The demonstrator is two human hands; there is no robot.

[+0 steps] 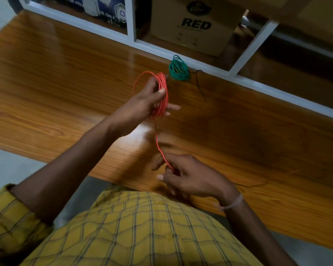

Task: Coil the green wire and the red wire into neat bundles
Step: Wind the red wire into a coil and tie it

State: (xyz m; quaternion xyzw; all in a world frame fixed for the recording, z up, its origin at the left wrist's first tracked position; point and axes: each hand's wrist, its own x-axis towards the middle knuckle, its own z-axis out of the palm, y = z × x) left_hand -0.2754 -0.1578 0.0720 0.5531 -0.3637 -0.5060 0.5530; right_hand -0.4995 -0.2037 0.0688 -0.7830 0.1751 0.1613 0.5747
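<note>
The red wire (162,87) is wound in several loops around my left hand (142,104), which is raised above the wooden table and shut on the coil. One loose red strand runs down from the coil to my right hand (186,175), which pinches it between thumb and fingers near the table's front edge. The green wire (178,71) lies as a coiled bundle on the table at the back, just beyond the red coil, with neither hand on it.
A thin black wire (199,81) lies to the right of the green bundle. The wooden table (65,83) has a white frame (258,83) along its far edge. A cardboard box (196,25) stands behind that frame.
</note>
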